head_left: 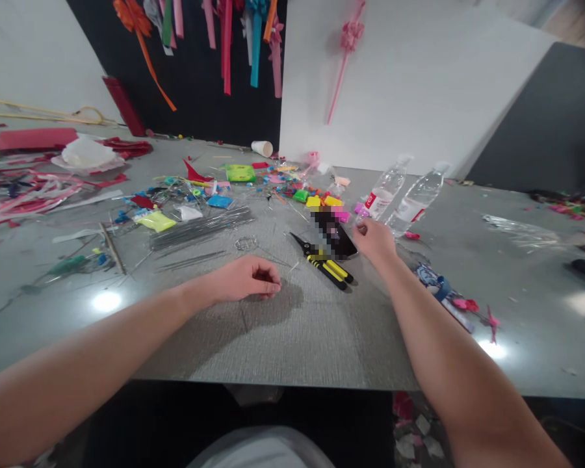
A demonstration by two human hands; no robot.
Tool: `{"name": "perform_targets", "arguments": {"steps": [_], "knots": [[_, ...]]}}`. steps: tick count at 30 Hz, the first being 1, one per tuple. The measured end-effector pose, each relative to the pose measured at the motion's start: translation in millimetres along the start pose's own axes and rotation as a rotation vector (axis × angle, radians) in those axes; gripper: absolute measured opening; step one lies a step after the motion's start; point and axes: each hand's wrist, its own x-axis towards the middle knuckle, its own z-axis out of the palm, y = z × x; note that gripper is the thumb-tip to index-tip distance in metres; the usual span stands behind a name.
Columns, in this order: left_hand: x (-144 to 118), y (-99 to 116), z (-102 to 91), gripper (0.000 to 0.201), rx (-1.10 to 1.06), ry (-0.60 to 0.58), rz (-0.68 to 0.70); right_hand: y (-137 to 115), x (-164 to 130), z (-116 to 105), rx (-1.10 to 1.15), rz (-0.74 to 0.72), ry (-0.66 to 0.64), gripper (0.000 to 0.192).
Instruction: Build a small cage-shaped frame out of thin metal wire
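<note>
My left hand (246,279) rests on the grey table (297,331) with its fingers curled in; whether it pinches something thin I cannot tell. My right hand (374,242) lies further out, fingers bent, beside a dark phone (336,235) and just short of two lying plastic bottles (403,195). Yellow-and-black pliers (324,261) lie between my hands. A bundle of thin metal wires (199,229) lies beyond my left hand.
Coloured paper bits and small packets (292,188) are strewn across the table's far middle. Pink and red ribbon scraps (34,188) pile at the left. A white board (394,84) leans at the back, ribbon flowers (224,32) hang on the black wall. A paper cup (262,148) lies tipped.
</note>
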Motion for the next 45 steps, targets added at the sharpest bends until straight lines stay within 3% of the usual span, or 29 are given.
{"name": "perform_targets", "arguments": {"steps": [3,4,8,11,19,29,45], "knots": [[0.9,1.2,0.4,0.022,-0.009,0.035,0.024,-37.9,-23.2,-9.1,0.106,-0.072,0.017,0.030],[1.2,1.9,0.5,0.022,0.000,0.047,0.038,-52.8,-34.6,-10.9,0.253,-0.114,-0.015,0.028],[1.9,4.1,0.9,0.020,0.022,0.060,0.094,-105.6,-84.8,-12.0,0.794,-0.280,-0.417,0.020],[0.9,5.5,1.4,0.018,0.041,0.067,0.100,-124.6,-107.5,-9.0,0.950,-0.266,-0.565,0.024],[1.3,5.9,2.1,0.018,0.065,0.044,0.075,-121.6,-102.3,4.4,1.140,-0.141,-0.459,0.024],[1.9,1.2,0.4,0.020,0.042,0.035,0.087,-125.9,-105.0,9.6,1.343,-0.140,-0.543,0.033],[1.7,3.6,0.7,0.018,0.032,0.048,0.061,-127.5,-109.3,10.4,1.338,-0.117,-0.523,0.032]]}}
